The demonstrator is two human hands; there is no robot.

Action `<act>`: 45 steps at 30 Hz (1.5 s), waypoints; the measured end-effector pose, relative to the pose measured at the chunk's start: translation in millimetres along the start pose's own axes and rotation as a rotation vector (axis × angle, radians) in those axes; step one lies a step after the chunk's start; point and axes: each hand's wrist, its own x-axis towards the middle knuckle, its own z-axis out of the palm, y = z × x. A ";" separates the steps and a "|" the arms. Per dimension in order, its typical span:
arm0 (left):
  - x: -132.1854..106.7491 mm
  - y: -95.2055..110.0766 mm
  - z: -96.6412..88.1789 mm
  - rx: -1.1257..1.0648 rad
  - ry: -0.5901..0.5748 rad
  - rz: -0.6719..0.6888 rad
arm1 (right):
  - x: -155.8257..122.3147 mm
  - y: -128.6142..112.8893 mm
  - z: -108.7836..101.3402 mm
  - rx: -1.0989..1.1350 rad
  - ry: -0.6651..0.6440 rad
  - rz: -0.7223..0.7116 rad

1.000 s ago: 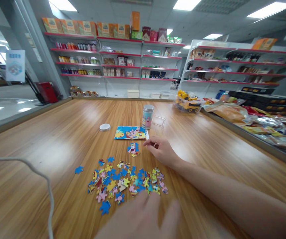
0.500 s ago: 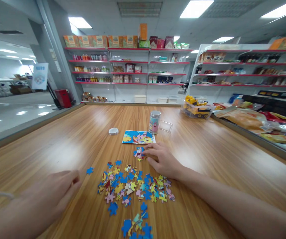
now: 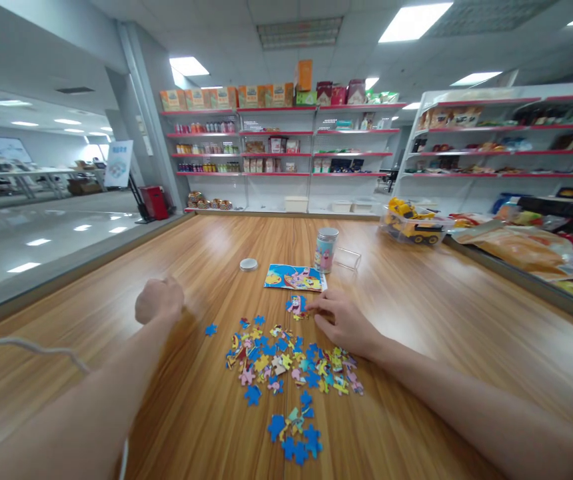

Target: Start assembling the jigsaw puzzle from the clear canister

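Observation:
My right hand (image 3: 342, 323) rests on the table with fingers stretched out and thumb apart. Its fingertips touch the right edge of a small joined cluster of puzzle pieces (image 3: 295, 305), pink, white and blue. To the left, my left hand (image 3: 160, 300) is over bare wood, blurred, its fingers curled in; whatever they may hold is hidden. A loose heap of jigsaw pieces (image 3: 286, 363) lies between my forearms, with a smaller group of mostly blue pieces (image 3: 296, 433) nearer me. One blue piece (image 3: 210, 330) sits apart, right of my left hand. Behind the cluster lies a cartoon picture sheet (image 3: 294, 277).
A cartoon-printed can (image 3: 325, 252) stands beside the sheet, near a clear plastic frame (image 3: 349, 259). A white lid (image 3: 248, 265) lies left of it. A clear bin with a yellow toy truck (image 3: 414, 223) stands at the far right. A white cable (image 3: 31, 345) crosses my left forearm.
My left hand has moved forward, away from me, across the table. My right hand has stayed by the joined pieces. The whole view has shifted a little to the left.

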 end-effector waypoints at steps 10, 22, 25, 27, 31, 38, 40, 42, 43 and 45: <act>0.3 48.4 48.7 -0.309 0.244 0.080 | -2.1 -7.7 -2.2 -0.026 -0.066 -0.020; -56.7 63.1 49.0 -0.445 -0.067 1.083 | -1.4 -8.8 -3.2 -0.007 -0.053 -0.061; -76.5 63.2 41.1 -0.470 -0.162 1.320 | -2.0 -10.9 -3.9 0.015 -0.042 -0.049; -89.2 60.6 31.7 -0.503 -0.248 1.403 | -2.4 -14.3 -3.5 0.026 -0.045 -0.069; -105.6 54.9 6.3 -0.470 -0.498 1.648 | -3.3 -24.3 -1.9 0.006 -0.109 -0.168; -98.1 56.3 -29.0 -0.243 -0.695 1.801 | -4.1 -19.1 -10.2 0.116 -0.059 -0.057; -96.4 56.2 -34.2 -0.210 -0.712 1.819 | -3.2 -12.6 -15.2 0.219 -0.121 -0.015; -97.7 55.9 -38.6 -0.160 -0.728 1.829 | -2.0 -7.2 -19.9 0.323 -0.222 -0.018; -99.5 55.7 -40.4 -0.131 -0.738 1.829 | -1.5 -5.5 -21.9 0.365 -0.260 -0.028; -103.9 55.2 -43.0 -0.083 -0.755 1.820 | -1.0 -4.8 -24.7 0.422 -0.304 -0.049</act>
